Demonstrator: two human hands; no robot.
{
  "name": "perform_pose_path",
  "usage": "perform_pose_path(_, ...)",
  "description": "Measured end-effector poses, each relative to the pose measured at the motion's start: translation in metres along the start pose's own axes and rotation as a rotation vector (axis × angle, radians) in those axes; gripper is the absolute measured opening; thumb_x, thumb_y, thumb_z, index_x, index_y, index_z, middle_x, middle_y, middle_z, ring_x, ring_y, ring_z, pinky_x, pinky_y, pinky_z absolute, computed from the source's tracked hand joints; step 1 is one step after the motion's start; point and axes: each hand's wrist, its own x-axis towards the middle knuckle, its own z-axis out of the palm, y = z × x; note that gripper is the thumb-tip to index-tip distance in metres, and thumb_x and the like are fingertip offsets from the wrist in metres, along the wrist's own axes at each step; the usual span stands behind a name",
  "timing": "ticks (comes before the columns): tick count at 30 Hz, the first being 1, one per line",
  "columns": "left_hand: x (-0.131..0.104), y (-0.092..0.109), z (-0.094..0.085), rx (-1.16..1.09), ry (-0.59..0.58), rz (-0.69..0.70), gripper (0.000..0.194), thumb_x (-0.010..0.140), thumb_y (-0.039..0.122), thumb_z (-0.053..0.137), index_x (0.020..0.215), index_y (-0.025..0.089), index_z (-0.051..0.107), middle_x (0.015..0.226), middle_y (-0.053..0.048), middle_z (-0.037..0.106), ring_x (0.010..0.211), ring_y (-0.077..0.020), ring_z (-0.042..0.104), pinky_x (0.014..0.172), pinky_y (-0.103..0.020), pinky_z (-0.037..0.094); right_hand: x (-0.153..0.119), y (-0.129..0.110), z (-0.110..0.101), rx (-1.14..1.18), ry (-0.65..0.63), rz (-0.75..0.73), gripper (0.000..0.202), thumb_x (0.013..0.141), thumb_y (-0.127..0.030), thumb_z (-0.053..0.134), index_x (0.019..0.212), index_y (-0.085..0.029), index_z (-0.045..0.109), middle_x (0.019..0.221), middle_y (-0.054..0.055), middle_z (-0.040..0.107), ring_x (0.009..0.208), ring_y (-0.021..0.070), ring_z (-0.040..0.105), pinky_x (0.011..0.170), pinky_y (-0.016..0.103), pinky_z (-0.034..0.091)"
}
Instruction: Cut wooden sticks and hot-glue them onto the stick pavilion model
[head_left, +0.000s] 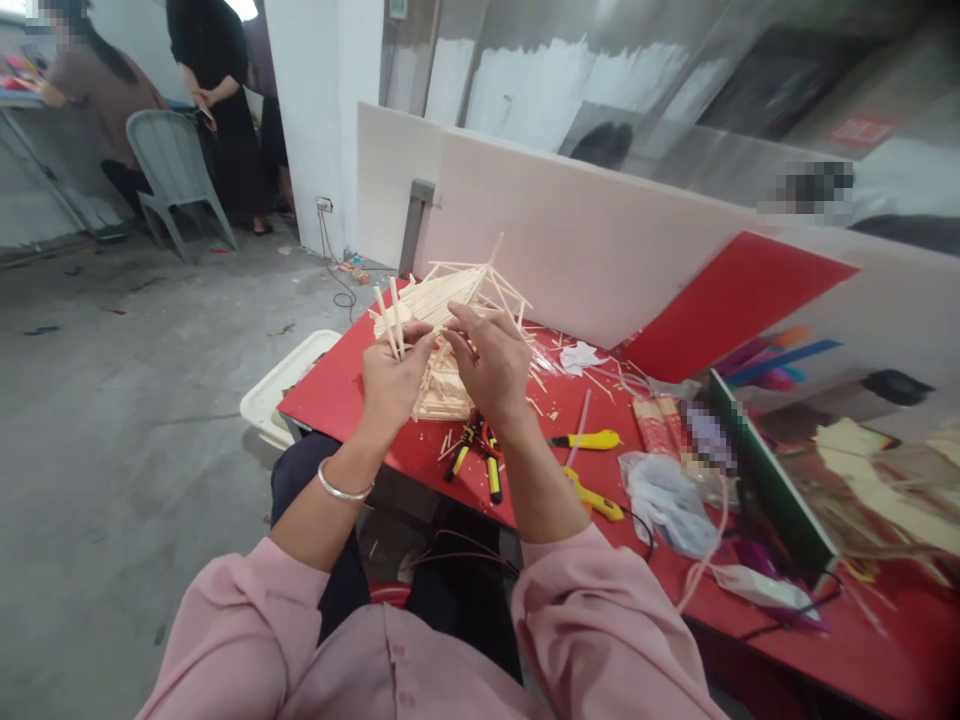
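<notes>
Two pale wooden sticks (390, 318) stand up from my left hand (391, 375), whose fingers are closed around them. My right hand (491, 365) is close beside it, its fingers curved and apart, with no held thing visible. Just beyond both hands stands a small model house (457, 290) built of thin wooden sticks, with a slatted sloping roof. My hands hide part of its front. Below my right hand lie yellow-and-black pliers (493, 478). A yellow utility knife (596, 440) and a yellow glue gun (596, 497) lie to the right.
The red table (334, 385) carries stick scraps, crumpled white paper (579, 358) and a plastic bag (667, 505). A green-edged board (772, 480) stands at right. Large white boards (570, 235) rise behind. A white bin (262, 395) sits at left; people and a chair (174, 165) are farther off.
</notes>
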Motion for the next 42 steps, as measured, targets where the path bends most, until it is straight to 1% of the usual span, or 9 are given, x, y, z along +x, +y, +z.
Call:
perform_pose_path(4, -0.020, 0.013, -0.015, 0.119, -0.074, 0.041, 0.016, 0.076, 0.032, 0.077, 0.082, 0.018, 0.072, 0.053, 0.003, 0.053, 0.048, -0.0091, 0.046, 0.044, -0.021, 0.032, -0.007, -0.009, -0.014, 0.071, 0.069, 0.009, 0.030, 0.097, -0.036, 0.051, 0.123, -0.030, 0.064, 0.098, 0.002, 0.076, 0.090, 0.0176, 0.066, 0.084, 0.035, 0.055)
perform_pose_path(7, -0.058, 0.014, -0.038, 0.356, -0.266, 0.054, 0.020, 0.086, 0.038, 0.067, 0.083, 0.019, 0.072, 0.061, 0.000, 0.058, 0.057, -0.0122, 0.053, 0.051, -0.022, 0.038, -0.037, -0.018, -0.030, 0.172, 0.186, 0.093, 0.028, 0.093, -0.032, 0.057, 0.120, -0.030, 0.065, 0.095, 0.001, 0.075, 0.081, 0.0151, 0.067, 0.068, 0.030, 0.055)
perform_pose_path(10, -0.093, -0.005, -0.059, 0.689, -0.443, 0.055, 0.021, 0.094, 0.035, 0.055, 0.096, 0.022, 0.072, 0.085, -0.005, 0.067, 0.078, -0.0176, 0.062, 0.068, -0.025, 0.045, -0.084, -0.021, -0.039, 0.275, 0.293, 0.363, 0.028, 0.088, -0.031, 0.065, 0.116, -0.029, 0.067, 0.093, 0.001, 0.074, 0.075, 0.0135, 0.067, 0.060, 0.027, 0.053)
perform_pose_path(12, -0.107, -0.026, -0.067, 0.940, -0.389, 0.021, 0.022, 0.096, 0.033, 0.050, 0.101, 0.024, 0.070, 0.092, -0.007, 0.067, 0.086, -0.0209, 0.063, 0.072, -0.027, 0.044, -0.117, -0.019, -0.037, 0.394, 0.293, 0.615, 0.029, 0.084, -0.033, 0.069, 0.112, -0.027, 0.069, 0.088, 0.001, 0.074, 0.074, 0.0136, 0.067, 0.061, 0.027, 0.054)
perform_pose_path(17, -0.102, -0.078, -0.056, 1.598, -0.547, 0.021, 0.034, 0.099, 0.026, 0.038, 0.117, 0.021, 0.066, 0.102, -0.012, 0.062, 0.085, -0.0251, 0.061, 0.069, -0.032, 0.045, -0.167, -0.015, -0.022, 0.870, 0.120, 1.119, 0.043, 0.071, -0.041, 0.077, 0.109, -0.022, 0.070, 0.089, 0.004, 0.075, 0.073, 0.0154, 0.069, 0.050, 0.022, 0.052)
perform_pose_path(22, -0.076, -0.105, -0.048, 1.799, -0.511, 0.198, 0.040, 0.095, 0.015, 0.039, 0.124, 0.014, 0.065, 0.114, -0.019, 0.062, 0.104, -0.0316, 0.057, 0.082, -0.039, 0.046, -0.175, -0.015, -0.018, 1.013, 0.072, 1.217, 0.040, 0.067, -0.041, 0.080, 0.100, -0.020, 0.072, 0.080, 0.001, 0.074, 0.067, 0.0135, 0.068, 0.049, 0.022, 0.052)
perform_pose_path(31, -0.078, -0.116, -0.060, 1.611, -0.400, 0.382, 0.039, 0.094, 0.017, 0.044, 0.127, 0.013, 0.066, 0.127, -0.021, 0.063, 0.115, -0.0331, 0.057, 0.095, -0.047, 0.043, -0.184, -0.013, -0.007, 1.017, 0.041, 1.212, 0.030, 0.071, -0.044, 0.077, 0.087, -0.018, 0.071, 0.067, 0.000, 0.071, 0.057, 0.0109, 0.065, 0.051, 0.021, 0.053)
perform_pose_path(36, -0.100, -0.090, -0.051, 1.171, -0.577, 0.171, 0.041, 0.100, 0.030, 0.042, 0.134, 0.020, 0.061, 0.107, -0.011, 0.072, 0.092, -0.0210, 0.066, 0.080, -0.030, 0.049, -0.181, -0.009, -0.007, 0.997, 0.031, 1.184, 0.025, 0.072, -0.042, 0.075, 0.081, -0.019, 0.071, 0.066, -0.001, 0.070, 0.056, 0.0108, 0.064, 0.052, 0.022, 0.054)
perform_pose_path(42, -0.113, -0.085, -0.048, 0.695, -0.530, -0.109, 0.031, 0.092, 0.041, 0.057, 0.093, 0.017, 0.078, 0.072, -0.002, 0.068, 0.060, -0.0118, 0.056, 0.056, -0.022, 0.044, -0.178, -0.009, -0.012, 0.953, 0.032, 1.114, 0.028, 0.073, -0.039, 0.076, 0.095, -0.021, 0.075, 0.078, 0.000, 0.074, 0.061, 0.0128, 0.066, 0.058, 0.026, 0.057)
